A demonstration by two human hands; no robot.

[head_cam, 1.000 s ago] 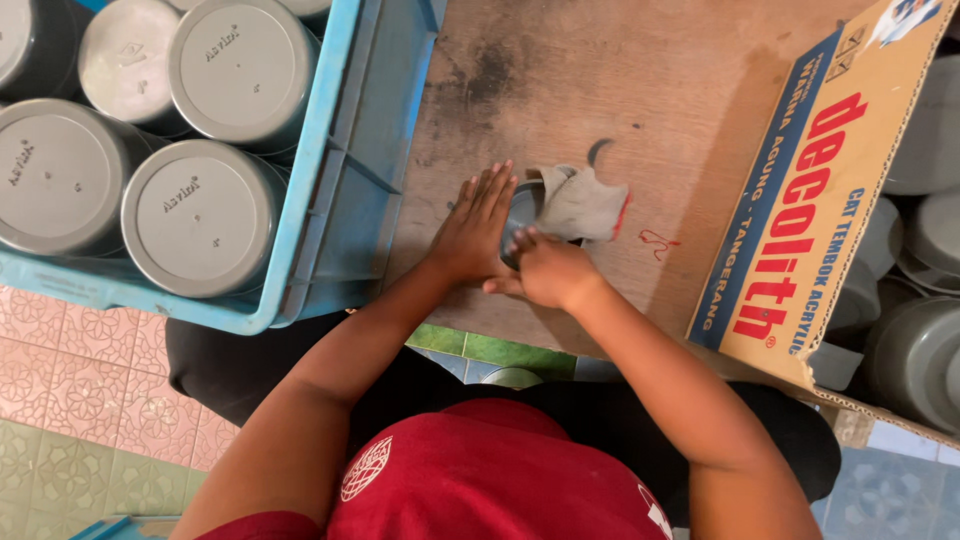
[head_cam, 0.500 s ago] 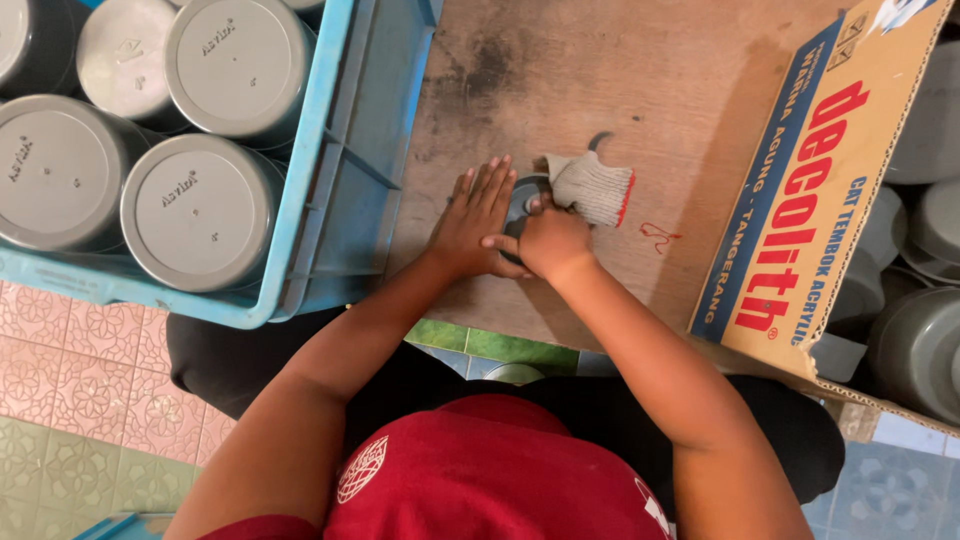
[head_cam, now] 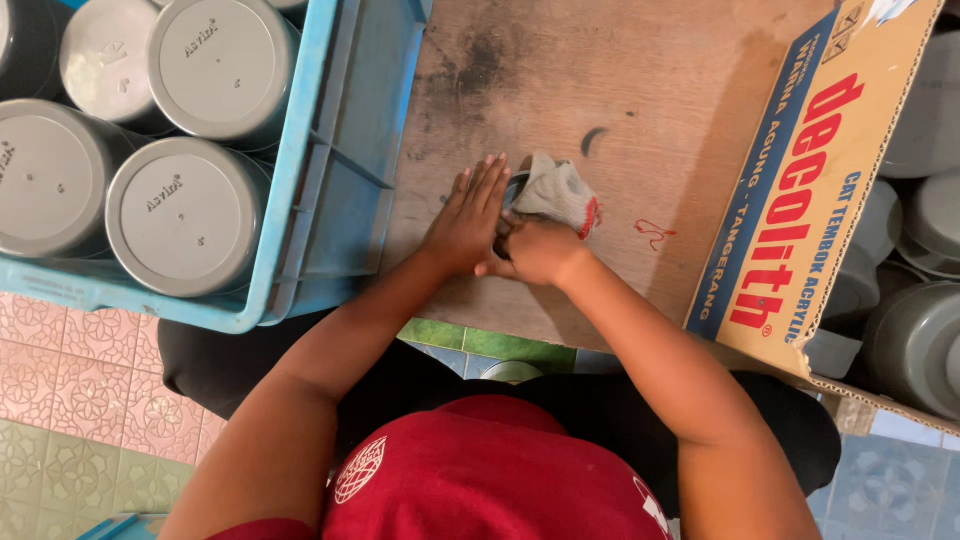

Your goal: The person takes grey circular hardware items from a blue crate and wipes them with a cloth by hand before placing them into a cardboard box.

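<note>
We press our left hand [head_cam: 468, 215], fingers spread flat, on the wooden table [head_cam: 650, 110] against a small dark round part [head_cam: 514, 190]. Our right hand [head_cam: 537, 248] is closed around a grey cloth [head_cam: 560, 190] covering it, near the blue crate [head_cam: 345, 190].

We see a warm, fairly bright picture with soft light from above. The grey lids [head_cam: 185, 215] shine a little, with no hard glare. A soft shadow falls on the counter [head_cam: 620, 110] beside the cardboard box [head_cam: 810, 190]. The floor [head_cam: 70, 400] below looks dimmer. The arms near us look a bit blurry, and the edges bend slightly.
</note>
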